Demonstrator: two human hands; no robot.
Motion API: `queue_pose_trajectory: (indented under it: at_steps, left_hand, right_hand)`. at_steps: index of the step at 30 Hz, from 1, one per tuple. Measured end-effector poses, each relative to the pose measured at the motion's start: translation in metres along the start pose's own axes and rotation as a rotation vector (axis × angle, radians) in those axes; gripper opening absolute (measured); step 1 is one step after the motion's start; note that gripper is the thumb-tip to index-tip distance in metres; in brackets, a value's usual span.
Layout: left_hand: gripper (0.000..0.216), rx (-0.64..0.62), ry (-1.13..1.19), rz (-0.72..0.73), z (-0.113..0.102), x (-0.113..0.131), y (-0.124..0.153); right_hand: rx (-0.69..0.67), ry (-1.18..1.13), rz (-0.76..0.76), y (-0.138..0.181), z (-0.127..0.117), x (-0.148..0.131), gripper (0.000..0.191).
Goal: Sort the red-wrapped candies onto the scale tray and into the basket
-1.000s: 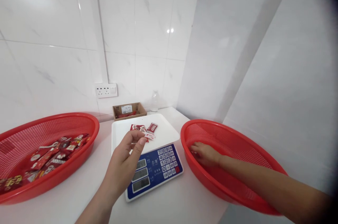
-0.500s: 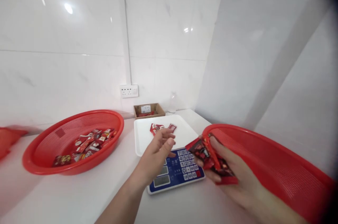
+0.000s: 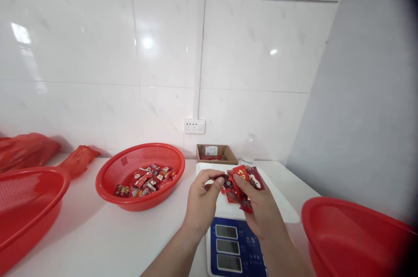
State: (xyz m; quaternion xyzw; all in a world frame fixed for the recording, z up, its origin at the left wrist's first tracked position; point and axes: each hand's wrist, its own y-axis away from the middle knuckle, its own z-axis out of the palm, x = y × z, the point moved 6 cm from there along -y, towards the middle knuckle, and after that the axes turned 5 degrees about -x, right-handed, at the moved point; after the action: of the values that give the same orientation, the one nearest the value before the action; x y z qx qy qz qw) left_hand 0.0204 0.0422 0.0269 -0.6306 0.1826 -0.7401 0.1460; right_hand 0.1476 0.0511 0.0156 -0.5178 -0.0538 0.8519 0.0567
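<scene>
Nearest I've got the scale (image 3: 237, 246), its bottom cut off by the frame; three displays, digits unreadable to me, right forearm over the keypad side. Red basket on the left (image 3: 39, 235) is cut by the frame edge, so I only get its right part: mesh wall and red floor. Red basket on the right (image 3: 352, 224), by the table's right edge, runs out of frame into black; I see red interior only, can't tell what it rests on.

Left hand (image 3: 201, 202): thumb and forefinger pinching a small dark wrapper at the left side of the bundle. Right hand (image 3: 263, 209): grasping that bundle of red wrapped packets (image 3: 241, 173), over the white pan (image 3: 277, 194). Packets overlap, I can't count them; hands and bundle hide the pan's middle.

Further back, the middle basket (image 3: 140, 205) stands left of the scale; mixed wrapped sweets (image 3: 148, 182) heaped toward its right side, prints too small to read. Red plastic bags (image 3: 31, 150) sit toward the table's (image 3: 114, 235) back edge at left, contents unclear. Cardboard box (image 3: 219, 162) at the back edge behind the pan: white label, red packets, partly hidden by its front wall. Clear bottle-like thing (image 3: 251, 145) right of it, too faint to be sure.
</scene>
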Motion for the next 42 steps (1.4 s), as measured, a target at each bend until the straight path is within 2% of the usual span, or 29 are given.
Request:
queue_pose_trajectory:
  at_steps: [4, 10, 15, 21, 25, 30, 33, 37, 42]
  left_hand:
    - [0.013, 0.106, 0.092, -0.025, -0.009, -0.008, -0.003]
    - [0.015, 0.127, 0.376, -0.113, -0.006, -0.023, -0.008]
    - [0.018, 0.133, 0.535, -0.182, 0.0, -0.034, -0.008]
    - [0.022, 0.114, 0.474, -0.207, 0.005, -0.028, -0.004]
    - [0.024, 0.055, 0.388, -0.199, 0.007, -0.024, -0.003]
    - [0.026, -0.033, 0.275, -0.216, 0.009, -0.027, -0.003]
    - [0.024, -0.015, 0.362, -0.208, 0.011, -0.027, -0.003]
    - [0.026, -0.003, 0.47, -0.247, 0.014, -0.029, -0.001]
    - [0.027, -0.08, 0.349, -0.235, 0.014, -0.027, -0.003]
  right_hand:
    - [0.029, -0.04, -0.078, -0.013, 0.0, -0.003, 0.039]
    - [0.055, 0.038, -0.215, -0.023, -0.02, -0.014, 0.03]
    - [0.002, 0.161, -0.142, -0.029, -0.031, -0.011, 0.033]
    - [-0.108, 0.548, -0.174, -0.023, -0.022, -0.012, 0.036]
    - [-0.179, 0.663, -0.201, -0.018, -0.014, -0.015, 0.034]
    - [-0.262, 0.685, -0.286, -0.016, -0.008, -0.016, 0.027]
    - [-0.27, 0.636, -0.269, -0.017, -0.01, -0.01, 0.025]
    - [-0.243, 0.58, -0.211, -0.019, -0.014, -0.004, 0.026]
    - [-0.193, 0.56, -0.187, -0.02, -0.016, -0.007, 0.03]
